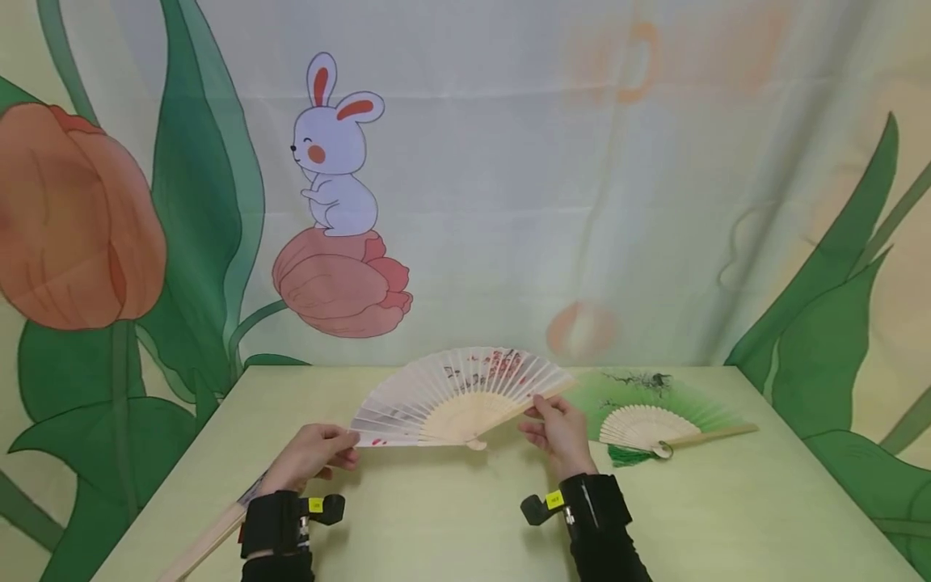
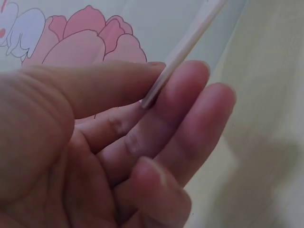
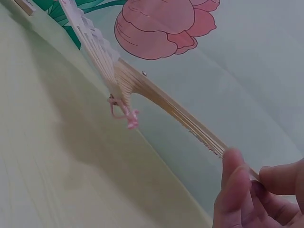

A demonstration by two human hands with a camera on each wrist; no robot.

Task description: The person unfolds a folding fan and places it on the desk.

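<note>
Okay so there's a green fan [image 1: 658, 396] spread open on the right of the table [image 1: 727, 517], green tassel [image 1: 631, 457] included. Folded fan [image 1: 204, 543] sits near left, partly hidden. Far side's a printed backdrop [image 1: 494, 202]: white bunny [image 1: 340, 153] on a pink tulip [image 1: 334, 287], big orange tulip [image 1: 80, 226] further left.

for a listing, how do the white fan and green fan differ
The left hand and right hand hold the white fan; the green fan lies on the table. The white fan bears red and dark prints, the green fan dark ones. The white fan has a pink cord, the green fan a green tassel. Both are spread open, with pale ribs.
</note>
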